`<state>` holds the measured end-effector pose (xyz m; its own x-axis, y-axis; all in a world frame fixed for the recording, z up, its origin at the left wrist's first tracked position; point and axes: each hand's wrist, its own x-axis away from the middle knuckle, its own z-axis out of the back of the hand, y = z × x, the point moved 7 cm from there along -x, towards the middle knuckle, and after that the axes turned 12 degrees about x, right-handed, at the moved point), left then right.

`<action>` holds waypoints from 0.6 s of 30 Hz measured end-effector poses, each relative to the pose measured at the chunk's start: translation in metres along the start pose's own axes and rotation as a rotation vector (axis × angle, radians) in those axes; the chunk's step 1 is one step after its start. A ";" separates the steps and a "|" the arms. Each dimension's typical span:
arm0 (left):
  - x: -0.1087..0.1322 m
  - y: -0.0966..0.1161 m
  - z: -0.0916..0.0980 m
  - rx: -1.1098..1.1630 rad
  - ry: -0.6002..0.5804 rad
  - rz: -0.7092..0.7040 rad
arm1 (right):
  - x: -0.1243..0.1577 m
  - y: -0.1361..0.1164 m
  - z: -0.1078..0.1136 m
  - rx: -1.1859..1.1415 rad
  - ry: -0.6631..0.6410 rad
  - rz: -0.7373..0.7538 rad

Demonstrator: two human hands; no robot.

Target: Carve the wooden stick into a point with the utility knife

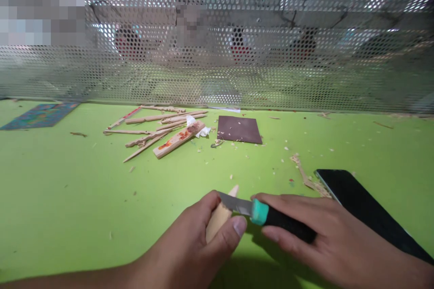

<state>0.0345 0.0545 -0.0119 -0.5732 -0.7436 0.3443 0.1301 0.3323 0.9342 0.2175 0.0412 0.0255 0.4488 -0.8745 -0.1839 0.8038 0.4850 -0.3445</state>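
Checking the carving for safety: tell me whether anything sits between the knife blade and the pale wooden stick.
Nothing visible does. The steel blade of the black-handled, teal-collared knife in the right hand lies straight on the pale pointed wooden stick, which the left hand grips; its thumb sits close beside the blade.

The table point(68, 198) was lime green, flecked with pale shavings point(307, 176). The knife point(271, 216) had a black handle, teal collar and grey blade; the wooden piece point(219, 219) was pale tan. Near the far edge lay dark brown sandpaper point(239, 129) and a flat stick point(178, 140) smeared red-orange. The phone point(366, 210) was glossy black, the screen point(217, 76) silver with round holes.
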 end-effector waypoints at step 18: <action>-0.003 0.007 -0.001 -0.008 0.027 -0.046 | 0.003 -0.008 -0.007 0.145 0.063 0.007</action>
<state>0.0382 0.0589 -0.0061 -0.5569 -0.7730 0.3037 0.1105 0.2935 0.9496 0.2098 0.0344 0.0208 0.4332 -0.8674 -0.2449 0.8505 0.4834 -0.2074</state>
